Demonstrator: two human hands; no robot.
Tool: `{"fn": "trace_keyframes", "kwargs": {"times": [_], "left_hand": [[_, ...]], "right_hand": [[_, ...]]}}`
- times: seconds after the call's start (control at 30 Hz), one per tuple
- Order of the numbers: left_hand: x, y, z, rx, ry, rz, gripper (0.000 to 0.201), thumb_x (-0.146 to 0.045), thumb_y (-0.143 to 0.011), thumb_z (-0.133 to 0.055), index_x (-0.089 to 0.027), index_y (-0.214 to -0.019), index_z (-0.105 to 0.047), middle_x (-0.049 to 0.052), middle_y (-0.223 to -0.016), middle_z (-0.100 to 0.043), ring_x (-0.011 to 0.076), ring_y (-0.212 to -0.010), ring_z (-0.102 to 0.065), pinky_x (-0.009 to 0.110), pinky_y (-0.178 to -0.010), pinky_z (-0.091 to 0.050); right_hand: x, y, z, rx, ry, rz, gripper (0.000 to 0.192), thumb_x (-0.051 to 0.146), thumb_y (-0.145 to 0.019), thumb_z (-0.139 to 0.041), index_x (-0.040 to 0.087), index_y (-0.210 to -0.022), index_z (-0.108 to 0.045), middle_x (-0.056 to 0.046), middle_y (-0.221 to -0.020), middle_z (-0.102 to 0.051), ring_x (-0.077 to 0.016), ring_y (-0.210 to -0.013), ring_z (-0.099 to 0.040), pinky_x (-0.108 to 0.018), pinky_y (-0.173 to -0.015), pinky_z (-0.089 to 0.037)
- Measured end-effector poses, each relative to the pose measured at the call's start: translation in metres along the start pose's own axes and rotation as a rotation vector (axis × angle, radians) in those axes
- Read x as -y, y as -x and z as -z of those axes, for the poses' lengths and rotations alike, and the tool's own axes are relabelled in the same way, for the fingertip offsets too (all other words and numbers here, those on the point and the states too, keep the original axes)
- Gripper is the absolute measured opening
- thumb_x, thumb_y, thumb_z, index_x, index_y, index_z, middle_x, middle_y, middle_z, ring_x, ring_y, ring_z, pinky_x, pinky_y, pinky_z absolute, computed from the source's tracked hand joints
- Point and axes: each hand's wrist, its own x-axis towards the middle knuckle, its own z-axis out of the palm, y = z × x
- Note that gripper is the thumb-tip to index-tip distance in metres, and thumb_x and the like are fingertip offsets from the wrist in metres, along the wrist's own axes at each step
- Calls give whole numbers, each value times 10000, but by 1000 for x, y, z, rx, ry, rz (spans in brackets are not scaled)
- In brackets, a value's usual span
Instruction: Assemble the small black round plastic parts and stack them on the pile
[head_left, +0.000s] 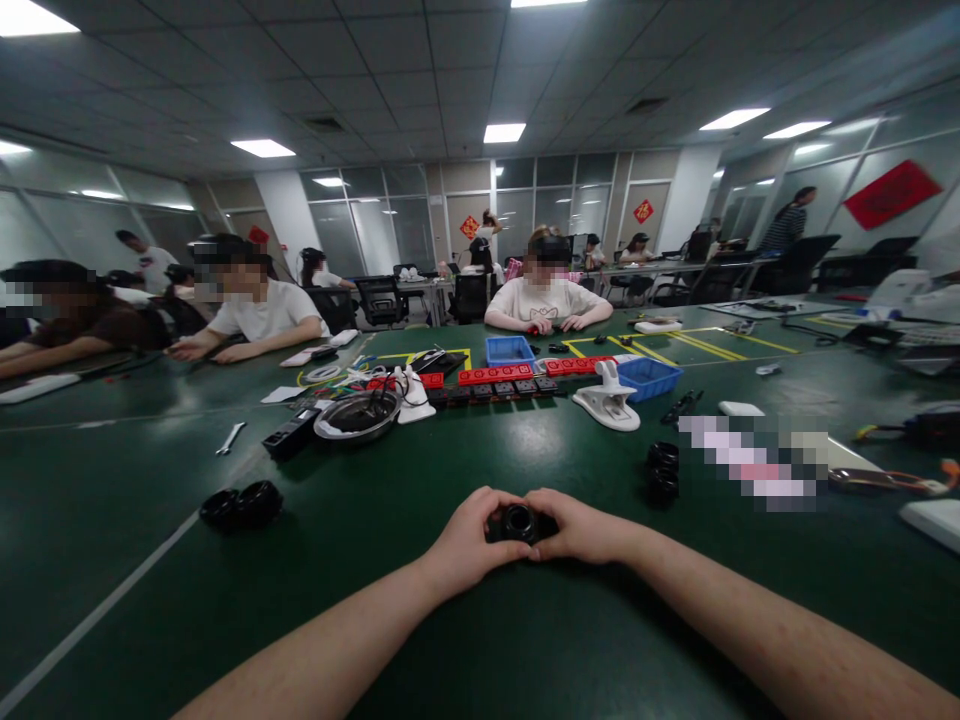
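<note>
My left hand [469, 540] and my right hand [577, 530] meet over the green table [420, 640] and both grip one small black round part [519, 522] with a hole in its top. The fingers of both hands wrap its sides, so only its upper face shows. Two black ring-shaped parts [663, 470] are stacked to the right of my right hand. A pair of black round parts [241, 506] lies to the left of my left hand.
Further back lie a metal bowl [357, 415], a black bar [291, 434], a wrench [230, 438], red and black socket strips [499, 382], two blue bins [649, 378], and a white clamp stand [609, 400]. Other people sit across the table.
</note>
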Motion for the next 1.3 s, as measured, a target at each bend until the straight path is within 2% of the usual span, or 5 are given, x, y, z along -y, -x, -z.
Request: {"fn": "trace_keyframes", "kwargs": {"times": [0.27, 0.43, 0.57, 0.77, 1.3], "left_hand": [[-1, 2, -8, -104, -44, 83, 380, -319, -545, -688, -193, -864, -527, 4, -840, -497, 167, -767, -480, 254, -646, -382], [1, 1, -10, -172, -68, 95, 353, -303, -555, -681, -192, -851, -524, 6, -837, -495, 177, -778, -477, 270, -664, -382], [2, 0, -6, -115, -48, 37, 351, -296, -592, -656, -201, -907, -535, 13, -850, -494, 173, -776, -473, 259, -645, -384], [1, 1, -2, -6, -9, -23, 372, -314, -632, -624, -225, -979, -524, 10, -874, -485, 153, -761, -472, 240, -627, -386], [-1, 1, 0, 15, -17, -3, 372, -311, -629, -637, -223, -973, -523, 8, -873, -476, 142, -752, -471, 231, -632, -386]], "right_hand": [[-4, -4, -18, -176, 202, -162, 392, 411, -505, -671, 157, -722, -466, 6, -713, -480, -128, -631, -429, -209, -512, -301], [5, -5, -28, -294, 363, -202, 386, 465, -552, -619, 159, -738, -475, -26, -724, -507, -161, -664, -452, -249, -558, -315], [8, -2, -17, -212, 272, -97, 471, 457, -542, -643, 160, -882, -508, -42, -832, -519, -189, -766, -465, -282, -654, -348], [0, 3, 6, 48, 34, 64, 280, 276, -668, -594, 158, -917, -546, -12, -852, -501, -146, -771, -472, -244, -673, -365], [-2, 1, 1, -4, 9, -12, 265, 272, -613, -641, 144, -824, -544, 11, -756, -485, -129, -696, -461, -217, -595, -353]]}}
